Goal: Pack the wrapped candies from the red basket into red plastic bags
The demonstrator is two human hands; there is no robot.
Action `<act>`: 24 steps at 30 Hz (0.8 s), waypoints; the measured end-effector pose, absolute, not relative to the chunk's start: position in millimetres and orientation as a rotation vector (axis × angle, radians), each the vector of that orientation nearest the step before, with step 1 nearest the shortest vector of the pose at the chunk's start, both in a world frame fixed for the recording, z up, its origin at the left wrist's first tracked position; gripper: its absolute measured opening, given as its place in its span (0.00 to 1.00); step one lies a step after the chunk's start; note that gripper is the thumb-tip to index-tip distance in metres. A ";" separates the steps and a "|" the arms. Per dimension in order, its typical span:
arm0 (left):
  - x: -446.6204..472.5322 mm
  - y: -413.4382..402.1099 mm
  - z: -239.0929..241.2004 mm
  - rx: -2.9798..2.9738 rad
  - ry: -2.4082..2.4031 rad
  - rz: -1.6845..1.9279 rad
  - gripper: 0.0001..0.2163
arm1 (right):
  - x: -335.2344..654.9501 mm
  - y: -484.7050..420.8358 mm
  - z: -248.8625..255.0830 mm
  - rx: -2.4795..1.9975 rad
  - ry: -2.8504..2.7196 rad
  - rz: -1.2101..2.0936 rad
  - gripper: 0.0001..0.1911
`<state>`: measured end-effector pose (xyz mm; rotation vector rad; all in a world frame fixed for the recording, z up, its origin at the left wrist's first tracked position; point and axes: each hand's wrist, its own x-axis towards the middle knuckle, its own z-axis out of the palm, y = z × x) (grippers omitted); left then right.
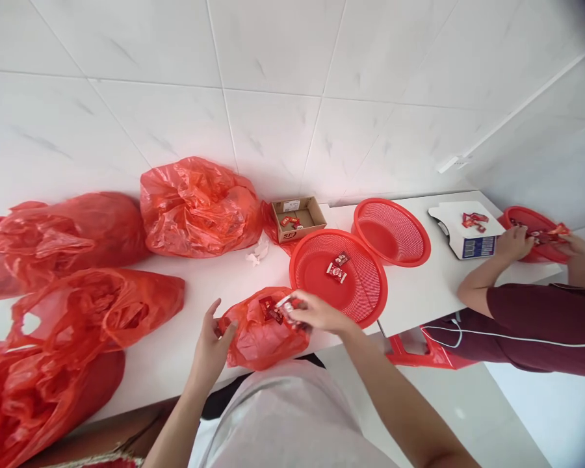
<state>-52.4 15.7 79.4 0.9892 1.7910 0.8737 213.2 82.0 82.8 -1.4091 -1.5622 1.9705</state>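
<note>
An opened red plastic bag lies at the table's front edge, with small dark red wrapped packets in its mouth. My right hand is closed on a few red-and-white wrapped packets over the bag's right side. At the bag's left edge is my left hand, thumb and forefinger apart; a bit of red shows between them, and I cannot tell whether it is the bag or a packet. Just beyond my right hand, a red mesh basket holds a few packets.
Full red bags crowd the left. A cardboard box with packets and a second red basket stand near the wall. At right, a person's hands work over another basket, beside a scale bearing packets.
</note>
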 end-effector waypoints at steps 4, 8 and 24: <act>-49.2 18.9 89.7 0.906 1.699 0.924 0.35 | 162.5 67.5 60.3 -1.537 -1.783 1.603 0.27; -51.1 18.0 95.6 0.844 1.678 0.962 0.36 | 173.2 74.4 49.0 -1.565 -1.796 1.452 0.21; -52.1 12.0 89.7 0.825 1.808 0.929 0.39 | 353.8 181.5 -17.1 -2.307 -1.930 0.820 0.48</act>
